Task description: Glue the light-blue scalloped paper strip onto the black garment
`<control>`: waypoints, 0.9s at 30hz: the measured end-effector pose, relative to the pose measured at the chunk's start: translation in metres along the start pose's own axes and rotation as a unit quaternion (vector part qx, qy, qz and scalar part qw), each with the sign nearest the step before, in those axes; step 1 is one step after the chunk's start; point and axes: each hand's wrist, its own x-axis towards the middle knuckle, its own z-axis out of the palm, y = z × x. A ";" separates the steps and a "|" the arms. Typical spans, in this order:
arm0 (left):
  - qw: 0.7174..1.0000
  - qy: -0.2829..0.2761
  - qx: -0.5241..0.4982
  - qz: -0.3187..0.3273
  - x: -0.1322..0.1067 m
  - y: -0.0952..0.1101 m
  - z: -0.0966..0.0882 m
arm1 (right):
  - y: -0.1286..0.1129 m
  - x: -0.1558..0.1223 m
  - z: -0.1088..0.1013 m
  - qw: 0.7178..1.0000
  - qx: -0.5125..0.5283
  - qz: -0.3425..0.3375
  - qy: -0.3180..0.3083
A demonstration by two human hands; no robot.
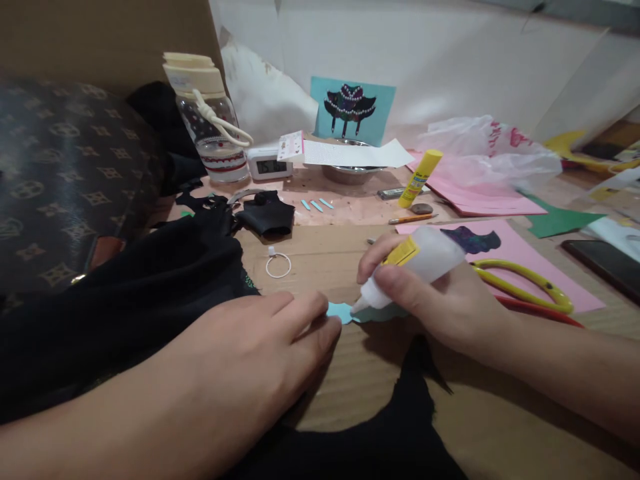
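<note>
A light-blue paper cutout (340,312) with a wavy edge lies over the cardboard. My left hand (280,340) pinches its left end between thumb and fingers. In my right hand (425,293) is a white glue bottle (431,252) with a yellow label, tilted nozzle-down. The nozzle tip touches or nearly touches the paper; I cannot tell which. Part of the cutout is hidden behind my right hand. Black fabric (370,440) lies in front of both hands, and more black cloth (165,280) is heaped on the left. A white ring tag (278,265) rests beyond my left hand.
Yellow-and-red scissors (525,287) and a dark shiny cutout (473,240) lie right, on pink paper (570,280). A phone (605,267) is at far right. Behind stand a glue stick (420,179), a metal bowl (350,173), a small clock (270,165) and a water bottle (213,127).
</note>
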 end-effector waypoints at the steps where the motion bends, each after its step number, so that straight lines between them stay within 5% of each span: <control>1: 1.000 -0.007 0.016 0.015 -0.001 0.002 -0.001 | 0.001 0.000 -0.001 1.000 0.006 0.002 0.023; 4: 0.996 -0.057 0.049 0.044 -0.003 0.008 -0.006 | 0.005 0.000 -0.002 0.997 0.018 0.017 0.074; 9: 0.978 -0.193 0.081 0.026 -0.001 0.018 -0.011 | -0.002 0.000 -0.003 0.999 0.008 -0.034 0.039; 17: 0.986 -0.121 0.113 0.027 -0.005 0.020 -0.007 | -0.015 0.023 0.018 0.999 0.025 -0.020 -0.043; 23: 0.988 -0.095 0.117 0.037 -0.007 0.017 -0.008 | 0.003 0.028 0.023 0.999 0.019 0.015 0.020; 27: 0.990 -0.085 0.104 0.038 -0.008 0.016 -0.007 | 0.004 0.025 0.023 0.998 0.037 0.052 -0.004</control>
